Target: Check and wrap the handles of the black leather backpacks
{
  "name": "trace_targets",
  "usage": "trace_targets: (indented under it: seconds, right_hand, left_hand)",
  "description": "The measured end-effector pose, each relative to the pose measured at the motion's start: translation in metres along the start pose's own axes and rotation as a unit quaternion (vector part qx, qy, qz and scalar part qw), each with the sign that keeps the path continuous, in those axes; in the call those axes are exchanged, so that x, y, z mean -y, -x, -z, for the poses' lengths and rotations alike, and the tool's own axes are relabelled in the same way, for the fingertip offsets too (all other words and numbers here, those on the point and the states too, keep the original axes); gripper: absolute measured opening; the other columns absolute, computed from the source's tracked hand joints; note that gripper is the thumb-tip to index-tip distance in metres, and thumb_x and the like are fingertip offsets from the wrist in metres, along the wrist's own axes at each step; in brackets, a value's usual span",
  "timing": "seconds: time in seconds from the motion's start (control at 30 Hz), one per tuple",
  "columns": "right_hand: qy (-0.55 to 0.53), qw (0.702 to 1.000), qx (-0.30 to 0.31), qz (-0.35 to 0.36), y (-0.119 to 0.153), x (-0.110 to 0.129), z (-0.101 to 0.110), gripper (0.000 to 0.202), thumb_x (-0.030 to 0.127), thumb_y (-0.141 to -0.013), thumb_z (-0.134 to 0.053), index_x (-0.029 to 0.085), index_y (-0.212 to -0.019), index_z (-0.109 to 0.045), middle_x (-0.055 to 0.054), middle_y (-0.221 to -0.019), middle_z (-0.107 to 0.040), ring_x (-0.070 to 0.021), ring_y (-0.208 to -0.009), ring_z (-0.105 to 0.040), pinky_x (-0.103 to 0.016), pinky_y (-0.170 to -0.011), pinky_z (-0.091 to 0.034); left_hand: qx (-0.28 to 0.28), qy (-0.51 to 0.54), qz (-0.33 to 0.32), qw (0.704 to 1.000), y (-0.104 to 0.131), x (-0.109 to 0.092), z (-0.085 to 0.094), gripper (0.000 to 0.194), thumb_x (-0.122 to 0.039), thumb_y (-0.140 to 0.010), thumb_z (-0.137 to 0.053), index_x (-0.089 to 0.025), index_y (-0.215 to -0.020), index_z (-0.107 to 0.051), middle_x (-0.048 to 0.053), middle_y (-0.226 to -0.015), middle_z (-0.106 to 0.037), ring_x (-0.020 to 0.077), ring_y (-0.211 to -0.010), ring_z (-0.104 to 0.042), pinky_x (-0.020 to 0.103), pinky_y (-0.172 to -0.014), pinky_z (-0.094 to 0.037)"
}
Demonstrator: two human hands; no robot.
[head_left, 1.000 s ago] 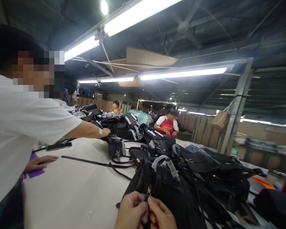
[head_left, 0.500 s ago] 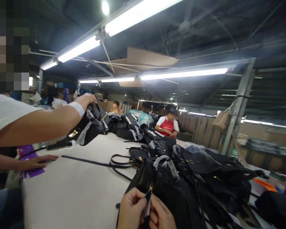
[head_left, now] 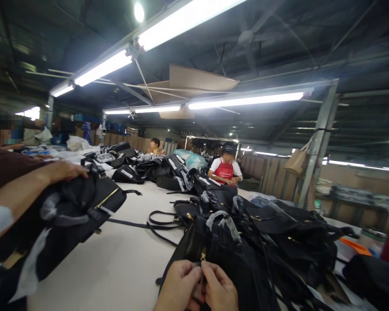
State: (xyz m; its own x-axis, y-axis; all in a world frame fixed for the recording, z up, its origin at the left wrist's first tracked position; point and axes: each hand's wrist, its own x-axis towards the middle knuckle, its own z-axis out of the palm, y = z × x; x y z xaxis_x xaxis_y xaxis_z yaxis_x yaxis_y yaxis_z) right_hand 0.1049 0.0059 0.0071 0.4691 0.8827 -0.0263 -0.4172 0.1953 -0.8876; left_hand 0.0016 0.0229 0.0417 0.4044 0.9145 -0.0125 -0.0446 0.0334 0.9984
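Observation:
A black bag (head_left: pixel 235 263) with a gold zip slider (head_left: pixel 203 255) lies on the table in front of me. Just below the slider, my left hand (head_left: pixel 179 285) is closed in a pinch on the zipper pull. My right hand (head_left: pixel 219 286) pinches at the same spot, its thumb and fingertips against the pull. The fingers cover most of the pull, and a bit of a pale strip shows between them. Clear wrapping covers the bag's handle (head_left: pixel 225 220). A thin black strap (head_left: pixel 164 233) trails from the bags on the left side.
Several black bags (head_left: pixel 288 233) are piled to the right and more (head_left: pixel 155 168) farther back. At left, a co-worker's arm (head_left: pixel 32 185) holds another black bag (head_left: pixel 94 198) over the white table (head_left: pixel 116 263). A person in a red apron (head_left: pixel 226 170) works across the table.
The co-worker on the left has swung a black bag nearer and lower over the table. My hands have drawn closer together at the zipper pull, covering more of it.

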Motion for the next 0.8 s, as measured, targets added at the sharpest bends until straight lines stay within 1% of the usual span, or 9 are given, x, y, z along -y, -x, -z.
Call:
trace_targets:
  seconds: [0.1, 0.2, 0.23, 0.33, 0.4, 0.5, 0.6, 0.67, 0.8]
  right_hand:
    - [0.021, 0.999, 0.023, 0.009, 0.005, -0.004, 0.003, 0.053, 0.063, -0.047, -0.083, 0.015, -0.059, -0.064, 0.005, -0.042, -0.05, -0.0092, -0.04, -0.043, -0.021, -0.039, -0.033]
    - [0.039, 0.999, 0.0, 0.018, 0.017, 0.006, -0.001, 0.055, 0.062, -0.042, -0.085, 0.014, -0.057, -0.062, 0.008, -0.041, -0.043, -0.0054, -0.041, -0.037, -0.018, -0.039, -0.029]
    - [0.039, 0.999, -0.002, -0.001, 0.02, 0.012, -0.003, 0.057, 0.063, -0.04, -0.085, 0.014, -0.056, -0.061, 0.009, -0.041, -0.041, -0.0039, -0.039, -0.033, -0.017, -0.037, -0.025]
    - [0.022, 0.994, 0.021, -0.105, 0.029, 0.024, -0.01, 0.064, 0.071, -0.036, -0.081, 0.016, -0.051, -0.052, 0.011, -0.042, -0.035, 0.0002, -0.034, -0.021, -0.016, -0.034, -0.011]
    - [0.023, 0.99, 0.023, -0.137, 0.033, 0.027, -0.014, 0.068, 0.075, -0.033, -0.078, 0.018, -0.049, -0.046, 0.012, -0.042, -0.033, 0.0013, -0.032, -0.017, -0.016, -0.034, -0.007]
    - [0.026, 0.994, 0.004, -0.108, 0.039, 0.021, -0.018, 0.065, 0.069, -0.034, -0.083, 0.018, -0.052, -0.046, 0.013, -0.042, -0.032, 0.0004, -0.034, -0.019, -0.016, -0.034, -0.01]
    - [0.012, 0.998, 0.005, -0.067, 0.048, 0.01, -0.016, 0.056, 0.059, -0.044, -0.086, 0.018, -0.053, -0.048, 0.011, -0.044, -0.038, -0.0036, -0.04, -0.031, -0.017, -0.039, -0.025]
    - [0.027, 0.999, 0.007, -0.041, 0.053, 0.004, -0.014, 0.052, 0.057, -0.05, -0.084, 0.018, -0.052, -0.049, 0.009, -0.045, -0.041, -0.0064, -0.045, -0.036, -0.019, -0.042, -0.031]
    - [0.093, 0.995, 0.016, 0.017, 0.058, 0.002, -0.008, 0.05, 0.057, -0.057, -0.079, 0.018, -0.048, -0.05, 0.008, -0.043, -0.041, -0.0078, -0.044, -0.036, -0.022, -0.042, -0.029]
  left_hand:
    - [0.017, 0.01, 0.016, 1.0, 0.006, 0.002, 0.002, 0.039, -0.054, -0.065, -0.059, -0.015, -0.059, -0.057, 0.004, -0.05, -0.058, 0.0125, -0.043, -0.054, 0.02, -0.039, -0.037]
    - [0.01, 0.027, -0.007, 1.0, 0.01, -0.001, 0.003, 0.035, -0.05, -0.063, -0.062, -0.017, -0.057, -0.053, 0.0, -0.044, -0.055, 0.0089, -0.039, -0.046, 0.02, -0.041, -0.033]
    - [0.003, 0.031, -0.02, 0.999, 0.01, -0.001, 0.003, 0.033, -0.048, -0.063, -0.063, -0.018, -0.057, -0.052, -0.001, -0.044, -0.054, 0.0085, -0.039, -0.045, 0.02, -0.042, -0.032]
    - [-0.018, 0.031, -0.055, 0.998, 0.014, 0.0, 0.006, 0.031, -0.043, -0.06, -0.067, -0.018, -0.055, -0.049, -0.004, -0.045, -0.05, 0.0076, -0.042, -0.043, 0.02, -0.043, -0.031]
    - [-0.009, 0.04, -0.057, 0.998, 0.018, 0.004, 0.01, 0.032, -0.043, -0.06, -0.069, -0.019, -0.055, -0.049, -0.005, -0.044, -0.048, 0.0075, -0.041, -0.042, 0.02, -0.042, -0.03]
    - [0.02, 0.053, -0.046, 0.997, 0.027, 0.009, 0.017, 0.036, -0.049, -0.063, -0.068, -0.02, -0.058, -0.048, -0.004, -0.041, -0.049, 0.0091, -0.038, -0.043, 0.021, -0.041, -0.033]
    - [0.024, 0.06, -0.025, 0.998, 0.037, 0.011, 0.022, 0.041, -0.053, -0.061, -0.071, -0.018, -0.058, -0.051, -0.002, -0.043, -0.053, 0.0097, -0.037, -0.046, 0.022, -0.042, -0.035]
    - [0.021, 0.087, 0.002, 0.996, 0.043, 0.01, 0.023, 0.042, -0.053, -0.057, -0.075, -0.017, -0.058, -0.052, -0.001, -0.044, -0.055, 0.0096, -0.038, -0.047, 0.022, -0.042, -0.036]
    - [0.01, 0.142, 0.038, 0.989, 0.052, 0.011, 0.02, 0.036, -0.044, -0.055, -0.077, -0.015, -0.062, -0.057, 0.002, -0.049, -0.061, 0.0092, -0.041, -0.05, 0.021, -0.045, -0.038]
